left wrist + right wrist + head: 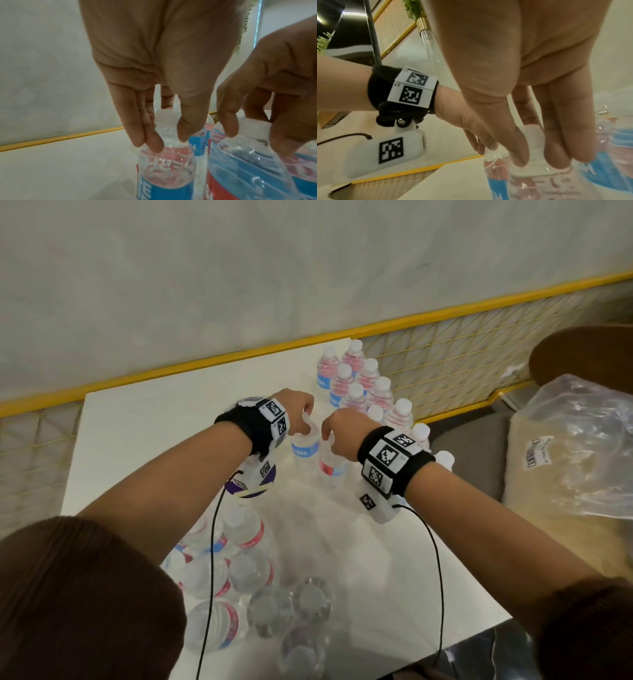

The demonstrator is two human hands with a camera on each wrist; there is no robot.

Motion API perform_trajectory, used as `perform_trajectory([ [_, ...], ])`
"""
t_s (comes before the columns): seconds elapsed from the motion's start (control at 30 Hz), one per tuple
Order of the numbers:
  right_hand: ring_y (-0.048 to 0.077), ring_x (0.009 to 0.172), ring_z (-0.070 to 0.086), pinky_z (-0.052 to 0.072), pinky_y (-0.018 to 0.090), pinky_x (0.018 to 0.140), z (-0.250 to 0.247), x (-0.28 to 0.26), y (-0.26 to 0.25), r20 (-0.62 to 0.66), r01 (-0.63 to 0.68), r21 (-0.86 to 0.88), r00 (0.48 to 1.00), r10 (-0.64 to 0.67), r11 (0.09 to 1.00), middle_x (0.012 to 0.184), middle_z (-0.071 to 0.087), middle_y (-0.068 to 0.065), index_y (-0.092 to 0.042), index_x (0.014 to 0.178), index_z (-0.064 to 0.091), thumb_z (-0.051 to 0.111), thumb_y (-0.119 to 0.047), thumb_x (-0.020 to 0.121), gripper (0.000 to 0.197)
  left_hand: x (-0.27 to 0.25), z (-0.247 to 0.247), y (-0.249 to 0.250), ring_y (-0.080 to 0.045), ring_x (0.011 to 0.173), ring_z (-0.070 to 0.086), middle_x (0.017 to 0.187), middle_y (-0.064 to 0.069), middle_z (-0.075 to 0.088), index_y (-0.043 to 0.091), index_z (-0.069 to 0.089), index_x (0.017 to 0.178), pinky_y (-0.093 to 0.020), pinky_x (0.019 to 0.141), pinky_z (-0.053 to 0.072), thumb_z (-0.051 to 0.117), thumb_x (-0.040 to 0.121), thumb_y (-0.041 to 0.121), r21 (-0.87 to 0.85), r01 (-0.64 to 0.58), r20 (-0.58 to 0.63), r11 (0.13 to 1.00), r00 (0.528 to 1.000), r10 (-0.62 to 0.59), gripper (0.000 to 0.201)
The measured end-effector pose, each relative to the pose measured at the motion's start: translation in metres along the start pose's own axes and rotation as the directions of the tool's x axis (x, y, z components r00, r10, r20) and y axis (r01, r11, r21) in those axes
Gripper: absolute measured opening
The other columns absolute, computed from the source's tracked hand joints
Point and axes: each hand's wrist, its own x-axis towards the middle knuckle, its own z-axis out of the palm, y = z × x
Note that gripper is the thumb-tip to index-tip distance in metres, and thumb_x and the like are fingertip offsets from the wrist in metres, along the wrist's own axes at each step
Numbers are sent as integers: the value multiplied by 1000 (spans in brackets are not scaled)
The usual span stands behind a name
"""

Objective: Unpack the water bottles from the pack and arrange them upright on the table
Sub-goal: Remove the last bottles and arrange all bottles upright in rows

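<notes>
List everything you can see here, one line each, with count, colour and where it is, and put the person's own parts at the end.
held bottles: two, clear with white caps and red and blue labels, upright at the table's middle, side by side
standing bottles: about ten, same kind, grouped at the far right of the table
pack bottles: several, clear, lying in torn wrap at the near left edge
table: one, white
fence: one, yellow mesh, behind the table
plastic bag: one, clear, right of the table
left hand: pinches the left bottle's cap
right hand: pinches the right bottle's cap
wrist bands: two, black with white markers
sleeves: two, brown
</notes>
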Motion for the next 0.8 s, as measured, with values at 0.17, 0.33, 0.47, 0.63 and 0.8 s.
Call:
perform_trajectory([
  [0.17,29,114,54,44,31,91,-6,27,1,-56,-41,19,998,42,999,125,54,15,-10,128,57,46,-1,92,39,24,-2,-15,-30,97,59,109,-14,63,8,57,112,-29,72,40,63,83,16,-37,28,-127,999,991,-33,31],
  [0.33,32,114,55,44,34,95,-11,51,0,-112,-84,17,990,85,996,126,53,16,-10,128,56,45,2,91,41,50,-3,-29,-33,108,56,117,-17,60,6,53,118,-35,85,43,65,85,20,-116,67,-217,991,972,-91,38],
  [0.47,32,109,58,47,34,91,-18,68,-1,-121,-99,-6,988,97,995,120,57,18,-5,122,60,43,7,90,38,67,-7,-35,-34,112,53,121,-19,57,6,52,122,-35,88,42,64,87,19,-142,74,-238,987,965,-107,39],
  [0.63,31,112,57,46,35,95,-26,89,0,-135,-108,-52,986,101,993,121,59,16,-4,121,60,41,5,92,35,90,-13,-44,-34,111,54,119,-20,56,6,51,122,-35,85,42,63,88,17,-145,72,-241,987,965,-106,38],
  [0.8,29,114,56,46,35,97,-33,107,4,-119,-124,-67,986,115,990,121,60,13,-6,121,61,43,1,93,34,104,-18,-51,-35,107,57,115,-19,60,10,55,122,-33,77,41,60,88,16,-156,61,-254,986,962,-100,34],
])
